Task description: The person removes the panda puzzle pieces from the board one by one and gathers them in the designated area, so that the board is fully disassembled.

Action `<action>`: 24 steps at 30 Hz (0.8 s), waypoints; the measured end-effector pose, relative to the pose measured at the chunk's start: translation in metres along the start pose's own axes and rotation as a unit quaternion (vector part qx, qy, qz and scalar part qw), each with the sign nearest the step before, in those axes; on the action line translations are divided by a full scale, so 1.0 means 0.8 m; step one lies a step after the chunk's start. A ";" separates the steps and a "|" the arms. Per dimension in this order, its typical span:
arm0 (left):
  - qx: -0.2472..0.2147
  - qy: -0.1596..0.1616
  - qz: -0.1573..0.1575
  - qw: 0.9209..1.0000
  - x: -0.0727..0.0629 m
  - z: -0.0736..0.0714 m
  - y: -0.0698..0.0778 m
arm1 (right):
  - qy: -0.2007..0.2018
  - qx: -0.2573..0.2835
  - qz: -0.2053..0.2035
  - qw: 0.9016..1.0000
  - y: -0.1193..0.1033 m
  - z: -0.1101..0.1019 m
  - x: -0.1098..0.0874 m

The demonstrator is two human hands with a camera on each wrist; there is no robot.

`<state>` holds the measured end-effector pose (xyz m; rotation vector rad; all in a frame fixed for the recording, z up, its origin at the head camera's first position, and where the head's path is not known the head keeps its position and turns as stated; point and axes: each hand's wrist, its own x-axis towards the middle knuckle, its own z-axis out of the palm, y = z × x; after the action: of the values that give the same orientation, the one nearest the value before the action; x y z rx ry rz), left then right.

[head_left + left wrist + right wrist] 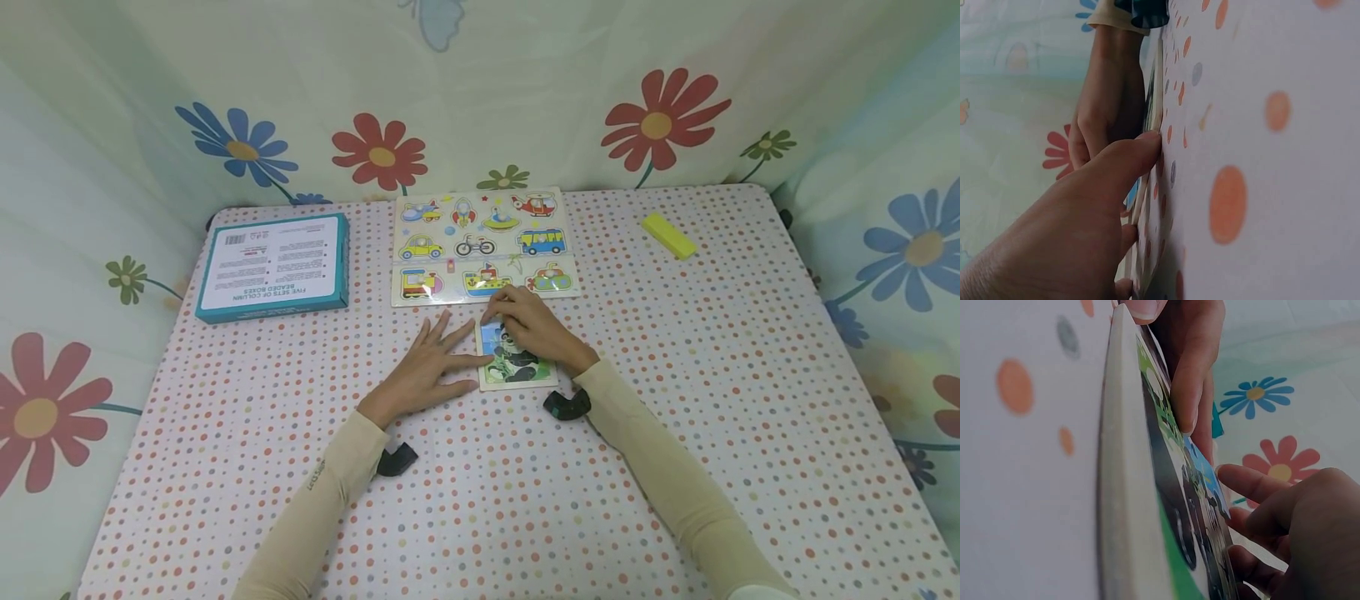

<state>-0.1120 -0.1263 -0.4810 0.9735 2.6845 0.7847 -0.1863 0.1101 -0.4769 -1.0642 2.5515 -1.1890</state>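
Observation:
A small panda picture puzzle (pixel 517 367) with a pale wooden border lies flat on the table. My left hand (pixel 427 371) rests beside it, fingers spread; index finger and thumb touch its left edge. Over its top part, my right hand (pixel 534 321) bends down with curled fingers and grips the puzzle near the upper left corner. The right wrist view shows those fingertips (pixel 1229 472) against the far edge of the picture, by its blue part. The back of the right hand hides part of the picture, and its thumb's hold is hard to see.
Just behind the puzzle lies a vehicle peg board (pixel 483 225). A teal box (pixel 273 267) with a white label stands at the back left, and a yellow block (pixel 670 236) at the back right. A flowered curtain (pixel 495 100) surrounds the dotted table (pixel 480 517).

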 end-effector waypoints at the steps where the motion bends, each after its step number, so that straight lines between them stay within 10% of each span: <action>1: 0.000 0.001 0.000 1.000 0.000 0.000 0.000 | 0.000 0.002 0.000 1.000 0.000 0.000 0.000; 24: 0.003 -0.003 -0.001 1.000 -0.001 -0.002 0.002 | -0.014 0.104 0.108 0.989 -0.007 -0.004 -0.005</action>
<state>-0.1109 -0.1263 -0.4786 0.9716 2.6834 0.7716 -0.1812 0.1117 -0.4713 -0.7336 2.3835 -1.3324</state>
